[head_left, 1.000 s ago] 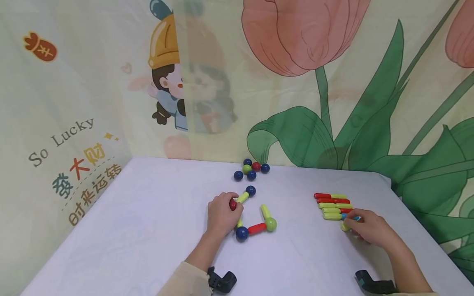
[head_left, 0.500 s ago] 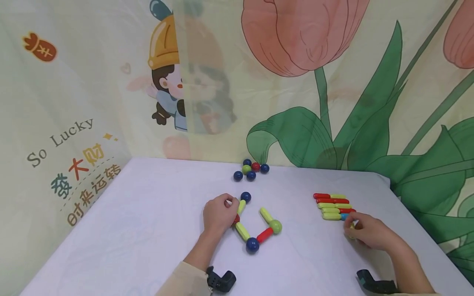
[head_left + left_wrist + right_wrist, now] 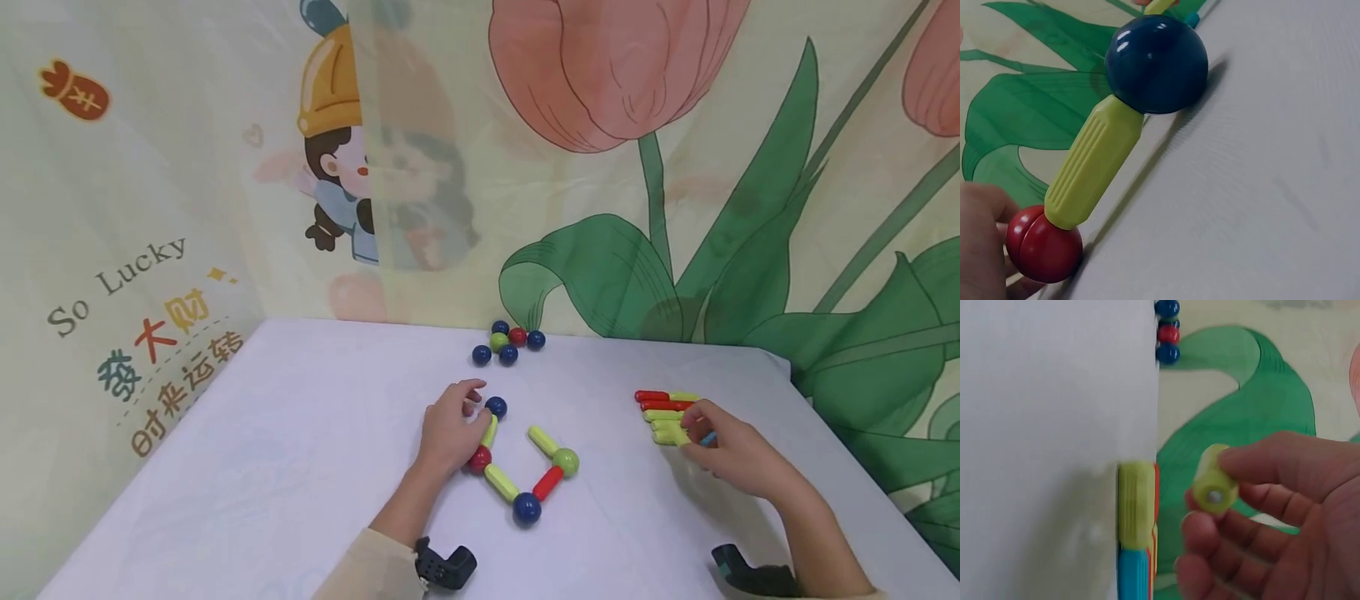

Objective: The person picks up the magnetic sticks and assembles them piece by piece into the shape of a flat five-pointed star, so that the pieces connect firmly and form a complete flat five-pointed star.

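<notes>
My left hand (image 3: 450,429) lies at the left side of a chain of magnetic balls and rods, its fingers loosely bent beside the upper yellow-green rod and the far blue ball (image 3: 496,407). A red ball (image 3: 1044,245) sits close against that hand in the left wrist view. From it a yellow-green rod (image 3: 502,482) leads to the near blue ball (image 3: 527,508). A red rod (image 3: 548,483), a green ball (image 3: 566,462) and another yellow-green rod (image 3: 542,440) follow. My right hand (image 3: 726,446) pinches a yellow-green magnetic rod (image 3: 1215,481), its metal end showing.
Beside the right hand lies a stacked row of red, yellow-green and blue rods (image 3: 663,406), partly covered by that hand. Several loose balls (image 3: 508,355) sit at the back edge of the white table (image 3: 300,400), before a printed cloth.
The left hand has loosened from the red ball and shifted farther back. The ball-and-rod chain has turned, its near end moving right and closer. The right hand has raised its rod over the row.
</notes>
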Demonstrator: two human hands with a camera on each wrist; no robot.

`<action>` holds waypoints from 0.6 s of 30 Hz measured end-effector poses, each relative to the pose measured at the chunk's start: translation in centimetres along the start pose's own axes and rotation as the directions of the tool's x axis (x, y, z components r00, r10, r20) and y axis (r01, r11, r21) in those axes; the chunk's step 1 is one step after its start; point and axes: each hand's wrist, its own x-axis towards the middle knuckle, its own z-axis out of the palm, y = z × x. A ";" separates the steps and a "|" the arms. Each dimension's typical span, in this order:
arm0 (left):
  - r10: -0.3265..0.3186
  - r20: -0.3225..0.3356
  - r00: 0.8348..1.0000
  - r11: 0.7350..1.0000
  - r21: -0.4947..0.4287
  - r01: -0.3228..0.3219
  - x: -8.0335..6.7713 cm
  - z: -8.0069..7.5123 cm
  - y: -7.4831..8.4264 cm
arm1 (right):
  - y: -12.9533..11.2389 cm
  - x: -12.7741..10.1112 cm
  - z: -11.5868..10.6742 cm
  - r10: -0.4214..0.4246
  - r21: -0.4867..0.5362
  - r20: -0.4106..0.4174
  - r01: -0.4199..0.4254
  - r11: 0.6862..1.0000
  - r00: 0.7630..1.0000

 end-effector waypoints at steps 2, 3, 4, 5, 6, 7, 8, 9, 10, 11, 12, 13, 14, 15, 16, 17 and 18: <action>0.038 0.063 0.997 0.999 0.018 -0.039 0.1 0.0 0.0 | -1.0 0.2 0.4 -0.055 0.015 -0.031 0.056 0.998 0.998; 0.048 0.093 0.995 0.998 0.026 -0.050 0.1 0.0 0.0 | -1.4 0.3 0.7 -0.078 0.026 -0.047 0.079 0.996 0.996; 0.049 0.114 0.992 0.998 0.030 -0.053 0.2 0.0 0.0 | -1.9 0.6 0.9 -0.102 0.038 -0.062 0.104 0.994 0.993; 0.049 0.128 0.991 0.998 0.028 -0.053 0.3 0.0 0.0 | -2.3 0.9 1.1 -0.124 0.049 -0.076 0.128 0.991 0.989; 0.044 0.136 0.990 0.999 0.020 -0.047 0.3 0.0 0.0 | -2.7 1.3 1.4 -0.142 0.062 -0.085 0.148 0.987 0.986; 0.036 0.138 0.990 0.999 0.010 -0.038 0.4 0.0 0.0 | -3.1 1.7 1.7 -0.154 0.079 -0.091 0.161 0.984 0.984; 0.026 0.136 0.990 1.000 -0.002 -0.026 0.4 0.0 -0.1 | -3.5 2.1 2.0 -0.160 0.102 -0.093 0.169 0.980 0.983; 0.015 0.132 0.991 1.000 -0.017 -0.013 0.5 0.1 -0.1 | -3.8 2.6 2.4 -0.162 0.129 -0.092 0.173 0.976 0.983; 0.006 0.128 0.992 1.000 -0.030 -0.002 0.5 0.1 -0.1 | -4.1 3.1 2.8 -0.160 0.156 -0.086 0.172 0.973 0.983; -0.004 0.123 0.992 0.999 -0.040 0.009 0.5 0.2 -0.2 | -4.4 3.6 3.2 -0.155 0.180 -0.079 0.168 0.969 0.985; -0.010 0.119 0.993 0.999 -0.044 0.016 0.5 0.3 -0.2 | -4.7 4.1 3.7 -0.146 0.207 -0.069 0.158 0.966 0.987; -0.013 0.114 0.993 0.999 -0.042 0.018 0.5 0.4 -0.3 | -5.0 4.6 4.2 -0.137 0.235 -0.060 0.148 0.961 0.989; -0.012 0.112 0.994 0.999 -0.037 0.016 0.5 0.4 -0.3 | -5.2 5.2 4.6 -0.128 0.256 -0.050 0.137 0.957 0.990; -0.006 0.110 0.994 1.000 -0.030 0.009 0.6 0.4 -0.3 | -5.5 5.7 5.1 -0.122 0.271 -0.041 0.128 0.954 0.992; 0.001 0.109 0.994 1.000 -0.017 0.001 0.6 0.5 -0.2 | -5.7 6.2 5.5 -0.120 0.282 -0.032 0.124 0.951 0.992; 0.011 0.110 0.994 1.000 -0.001 -0.011 0.6 0.5 -0.2 | -6.0 6.7 5.8 -0.117 0.291 -0.024 0.119 0.949 0.993; 0.021 0.113 0.993 1.000 0.013 -0.023 0.7 0.5 -0.1 | -6.2 7.1 6.1 -0.115 0.300 -0.017 0.115 0.947 0.993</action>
